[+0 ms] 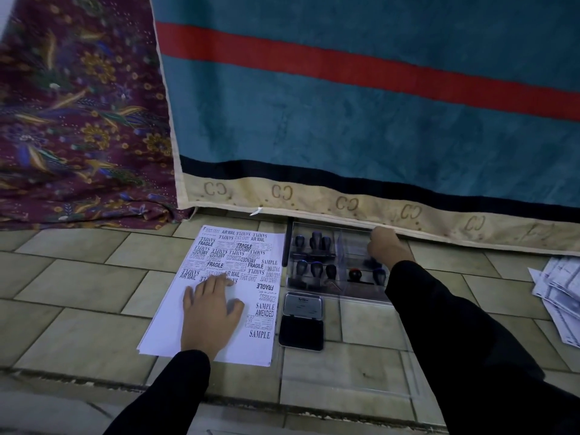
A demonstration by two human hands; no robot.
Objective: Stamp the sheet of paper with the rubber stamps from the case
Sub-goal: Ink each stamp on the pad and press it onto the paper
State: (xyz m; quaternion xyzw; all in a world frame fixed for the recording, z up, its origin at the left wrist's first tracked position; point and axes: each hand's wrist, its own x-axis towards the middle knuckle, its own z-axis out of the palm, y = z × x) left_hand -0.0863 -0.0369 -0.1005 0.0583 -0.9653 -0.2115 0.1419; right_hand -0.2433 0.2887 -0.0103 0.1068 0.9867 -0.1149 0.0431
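Left hand (213,312) lies flat on the sheet of paper (219,346), fingers (216,282) straight and spread, holding nothing. The sheet lies on the tiled floor (78,309), on top of a thin stack. Its far half and right edge are covered in prints: SAMPLE, FRAGILE, AIR MAIL, FAX OUT, EXPRESS, AMENDED.

The clear case (345,295) sits just right of the sheet, lid open, with the rubber stamps (317,270) standing in rows inside. One red-topped stamp (354,273) is in the near right section.

Right hand (387,246) is at the case's far right section, fingers curled. We cannot tell if it holds a stamp.

An open ink pad (301,329) lies just in front of the case, beside the sheet's right edge.

A teal blanket (345,120) hangs behind the case, and loose stamped papers (555,296) lie far right.
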